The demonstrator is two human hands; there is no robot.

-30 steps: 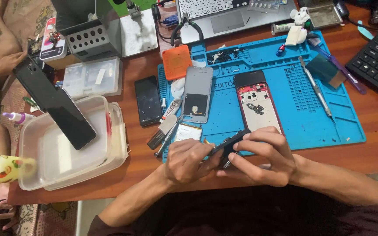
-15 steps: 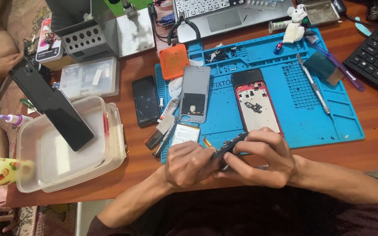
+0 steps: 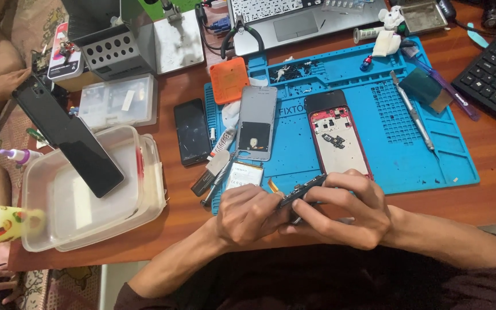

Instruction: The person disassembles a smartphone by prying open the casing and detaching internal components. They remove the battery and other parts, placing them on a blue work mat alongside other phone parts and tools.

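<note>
Phone part, a thin dark piece whose kind cannot be told, sits pinched between both hands at the near edge of the blue mat, just off the open phone; the left hand grasps its lower end with curled fingers; the right hand closes over its upper end, fingertips bearing on the edge. To do this step well, it seems wise to keep both wrists braced on the table; to press evenly along the edge rather than at one spot, since so thin a piece could bend; to hold it over the mat so any loose bit lands there. Against the earlier views little differs; the hands stay in the same place with the same grip; the tub, the grey back cover and the tweezers lie as they did; the view has drifted slightly.
</note>
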